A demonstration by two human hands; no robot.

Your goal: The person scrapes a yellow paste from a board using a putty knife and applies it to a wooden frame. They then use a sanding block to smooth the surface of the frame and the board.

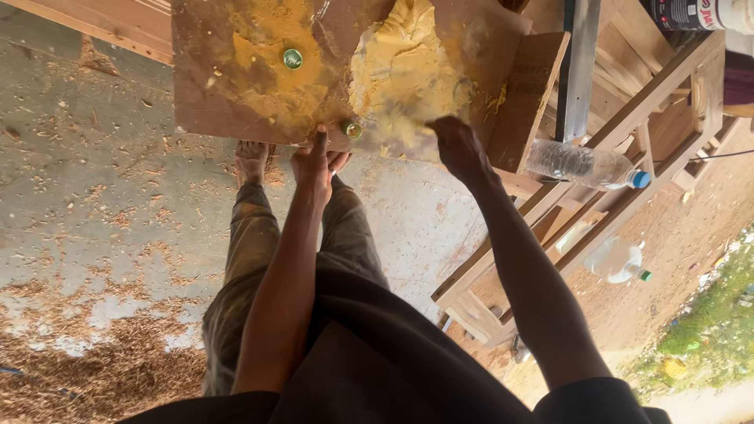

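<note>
L hand (316, 161) gripped the near edge of a brown board (212, 86), thumb laid flat on top, remaining fingers curled under the edge. R hand (458, 145) sat over the near side of a mound of yellow paste (400, 67) on the same board; fingers were bunched and closed, and motion blur at the tips hid whether a tool was held — cannot tell. Paste occupied the board's right half, approx. centre to near edge. Yellow powder (271, 59) was spread over the left half, w/ a green bottle cap (292, 58) in it. A second cap (351, 129) lay at the near edge, just beside the L thumb. A clear plastic bottle (585, 165) w/ blue cap lay on a wooden frame (667, 94) to the right. Wood shavings (94, 369) covered the concrete floor (94, 173) below. The person's bare foot (251, 161) showed under the board edge.
</note>
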